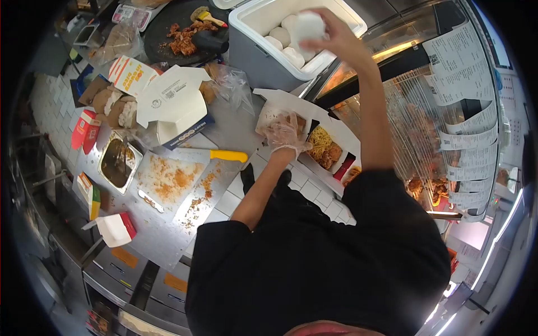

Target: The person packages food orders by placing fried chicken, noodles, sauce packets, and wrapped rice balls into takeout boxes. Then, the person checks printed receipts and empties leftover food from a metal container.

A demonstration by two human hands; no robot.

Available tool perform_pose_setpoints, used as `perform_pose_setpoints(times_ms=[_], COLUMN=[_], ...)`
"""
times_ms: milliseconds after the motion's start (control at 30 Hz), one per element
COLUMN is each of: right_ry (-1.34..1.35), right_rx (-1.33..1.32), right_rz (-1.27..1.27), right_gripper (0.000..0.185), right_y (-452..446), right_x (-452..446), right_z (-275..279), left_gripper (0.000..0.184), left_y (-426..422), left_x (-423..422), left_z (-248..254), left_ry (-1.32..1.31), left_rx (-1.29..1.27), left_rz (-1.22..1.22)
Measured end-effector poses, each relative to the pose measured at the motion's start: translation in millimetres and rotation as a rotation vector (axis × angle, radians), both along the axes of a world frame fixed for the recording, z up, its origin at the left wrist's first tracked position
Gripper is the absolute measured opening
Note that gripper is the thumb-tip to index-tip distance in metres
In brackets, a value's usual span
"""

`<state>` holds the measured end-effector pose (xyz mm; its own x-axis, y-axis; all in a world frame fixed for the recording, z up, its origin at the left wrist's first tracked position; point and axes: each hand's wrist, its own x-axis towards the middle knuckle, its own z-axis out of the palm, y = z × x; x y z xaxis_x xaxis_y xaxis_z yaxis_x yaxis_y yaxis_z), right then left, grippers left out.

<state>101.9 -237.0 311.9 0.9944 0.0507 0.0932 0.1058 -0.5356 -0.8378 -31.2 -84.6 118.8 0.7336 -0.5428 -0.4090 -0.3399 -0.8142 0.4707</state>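
Bundle (310, 28), white and round, is grasped by right hand (339, 40) above bin (252, 59); gloved left hand (286, 133) is over open box (276, 99) (its grip, I cannot tell).

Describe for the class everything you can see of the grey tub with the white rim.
The grey tub is a boxy, open-topped container with rounded corners, a smooth grey outer wall and a thick white rim and lining; it looks like plastic. Several pale, rounded items lie inside. It stands beyond the open food box, right of the dark pan in view. The right hand holds a blurred white item over its opening; whether they touch it is unclear.
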Motion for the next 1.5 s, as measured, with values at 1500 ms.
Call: perform_pose_setpoints(times_ms=[1500], right_ry=[-0.12], right_rx=[0.299], right_rz=[-0.332], right_gripper=[0.025], right_y=[4], right_x=[-542], right_z=[-208], left_gripper=[0.033], left_y=[-51], left_x=[-105], left_z=[-103], left_ry=[-0.812], left_rx=[-0.594], left_rz=[0.011])
